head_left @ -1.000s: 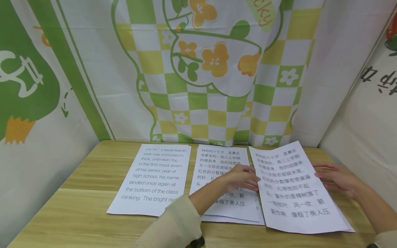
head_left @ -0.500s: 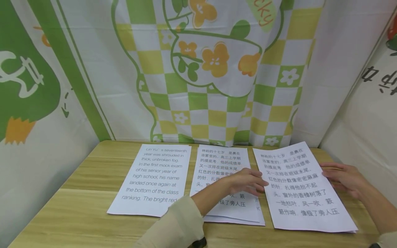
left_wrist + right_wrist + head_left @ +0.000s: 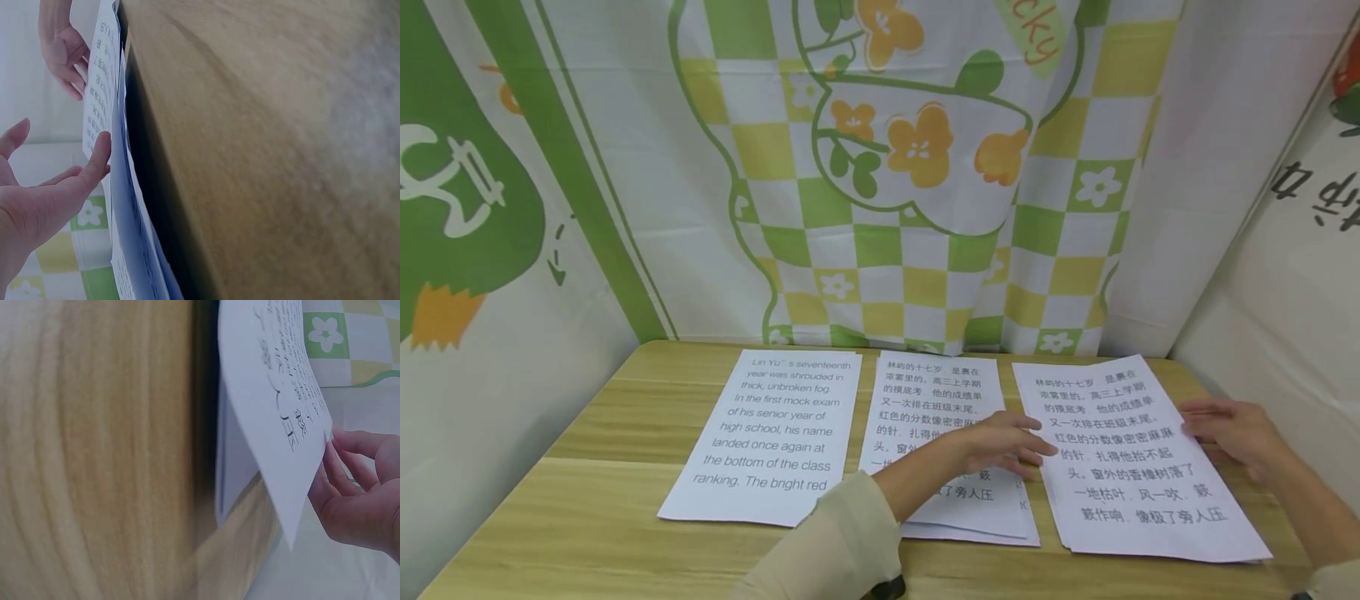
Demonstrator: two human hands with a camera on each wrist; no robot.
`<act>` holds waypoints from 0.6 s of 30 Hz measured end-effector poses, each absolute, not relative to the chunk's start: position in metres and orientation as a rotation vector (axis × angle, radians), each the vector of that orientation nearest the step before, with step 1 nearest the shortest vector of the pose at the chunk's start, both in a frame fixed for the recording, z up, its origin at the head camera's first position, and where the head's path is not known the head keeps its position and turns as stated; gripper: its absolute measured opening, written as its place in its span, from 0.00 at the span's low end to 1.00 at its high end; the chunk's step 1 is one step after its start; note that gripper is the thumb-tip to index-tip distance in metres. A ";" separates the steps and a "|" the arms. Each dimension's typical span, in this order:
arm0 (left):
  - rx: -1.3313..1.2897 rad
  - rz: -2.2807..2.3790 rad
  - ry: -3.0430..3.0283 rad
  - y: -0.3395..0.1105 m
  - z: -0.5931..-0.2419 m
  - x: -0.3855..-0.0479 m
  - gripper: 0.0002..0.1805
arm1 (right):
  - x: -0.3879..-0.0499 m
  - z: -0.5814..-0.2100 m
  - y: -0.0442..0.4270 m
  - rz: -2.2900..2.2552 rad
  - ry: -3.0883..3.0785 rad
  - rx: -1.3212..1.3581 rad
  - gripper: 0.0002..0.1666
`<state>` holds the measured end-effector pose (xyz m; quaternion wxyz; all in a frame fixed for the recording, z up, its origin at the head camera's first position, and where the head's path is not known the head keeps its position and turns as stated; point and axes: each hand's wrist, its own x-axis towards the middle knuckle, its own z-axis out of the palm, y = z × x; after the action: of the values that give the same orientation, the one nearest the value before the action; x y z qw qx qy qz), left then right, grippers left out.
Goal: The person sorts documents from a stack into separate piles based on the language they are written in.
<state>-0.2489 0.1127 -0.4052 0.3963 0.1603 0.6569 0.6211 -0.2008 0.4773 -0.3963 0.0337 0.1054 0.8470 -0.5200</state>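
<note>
A printed sheet of paper [image 3: 1120, 467] with Chinese text lies over other paper at the right of the table. Its right edge is pinched by my right hand [image 3: 1236, 433]. In the right wrist view, that sheet [image 3: 275, 406] is raised off the paper below, its near corner hanging free, and the fingers of the right hand [image 3: 362, 494] meet at its edge. My left hand [image 3: 1003, 446] reaches over the middle stack of paper [image 3: 925, 392], fingertips at the right sheet's left edge. The left wrist view shows the left hand [image 3: 50, 200] with fingers extended beside the paper edges.
A stack with English text [image 3: 767, 433] lies on the left of the wooden table [image 3: 587, 483]. Behind the table hangs a green and yellow checked curtain [image 3: 880, 250]. Pale printed cloth also covers the left and right sides.
The right sheet has shifted right and its bent top has come down flatter over the paper beneath. Both hands have moved slightly right with it.
</note>
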 end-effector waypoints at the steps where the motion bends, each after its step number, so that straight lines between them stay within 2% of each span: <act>1: 0.409 1.571 1.667 0.112 -0.405 -0.249 0.36 | -0.200 -0.397 0.476 -1.572 2.632 0.315 0.31; 5: 0.421 1.568 1.668 0.110 -0.405 -0.249 0.37 | -0.200 -0.403 0.475 -1.507 2.706 0.274 0.35; 18: 0.434 1.579 1.668 0.107 -0.406 -0.248 0.35 | -0.201 -0.407 0.467 -1.464 2.732 0.263 0.34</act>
<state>-0.2483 0.1068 -0.4064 0.3913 0.1707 0.6567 0.6217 -0.2007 0.4674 -0.4070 0.0157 0.0845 0.8782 -0.4706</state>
